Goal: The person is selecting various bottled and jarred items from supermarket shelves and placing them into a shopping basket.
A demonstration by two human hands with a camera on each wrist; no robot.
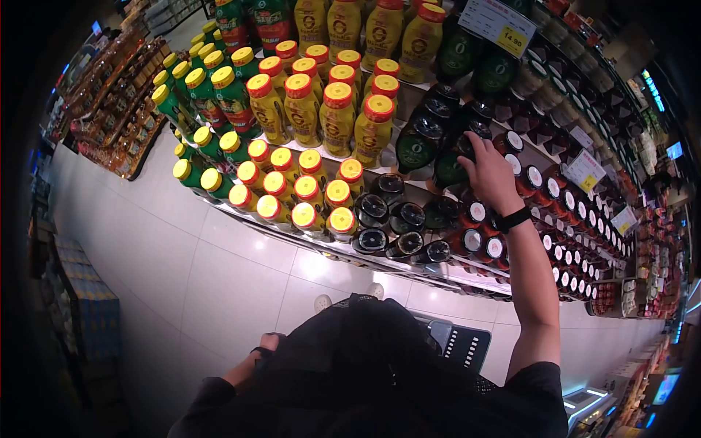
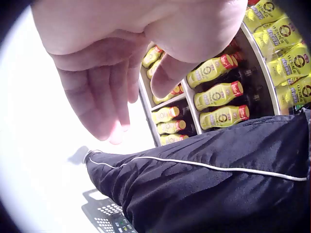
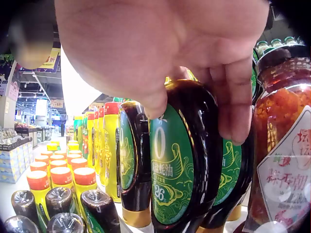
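Observation:
My right hand (image 1: 493,174) reaches over the shelf to a dark oyster sauce bottle (image 3: 177,165) with a green oval label. In the right wrist view the thumb and fingers grip its upper part from both sides. Similar dark bottles (image 3: 132,165) stand beside and behind it. A glass jar (image 3: 279,131) with orange-red contents is just right of the fingers. My left hand (image 2: 112,63) hangs low by my body, its fingers loosely bent and holding nothing. Past it in the left wrist view are yellow bottles (image 2: 218,95) on the shelves.
Yellow bottles with red-rimmed caps (image 1: 337,120) and green bottles (image 1: 234,102) fill the shelf's left part. White-lidded jars (image 1: 555,190) line the right. A price sign (image 1: 496,28) hangs above. A grey shopping basket (image 1: 467,347) is by my legs. Another display (image 1: 109,95) stands across the aisle.

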